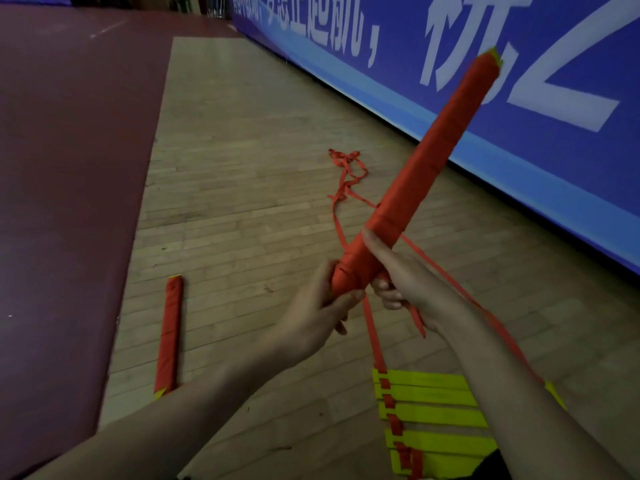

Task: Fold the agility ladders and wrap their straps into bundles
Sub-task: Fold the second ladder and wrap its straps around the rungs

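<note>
A long ladder bundle (426, 168) wrapped in red strap points up and to the right, its yellow tip at the top. My left hand (322, 306) grips its lower end. My right hand (398, 271) holds the bundle just above and pinches the red strap (415, 320) against it. Loose red strap (346, 174) trails from the bundle across the wooden floor in a tangle. A second finished bundle (169, 334) lies on the floor at the left. Yellow rungs (433, 414) of another ladder lie folded at the lower right, joined by red strap.
A blue banner with white characters (485, 57) runs along the right side. A dark red mat (69, 168) covers the floor at the left. Wooden floorboards (242, 168) lie between them.
</note>
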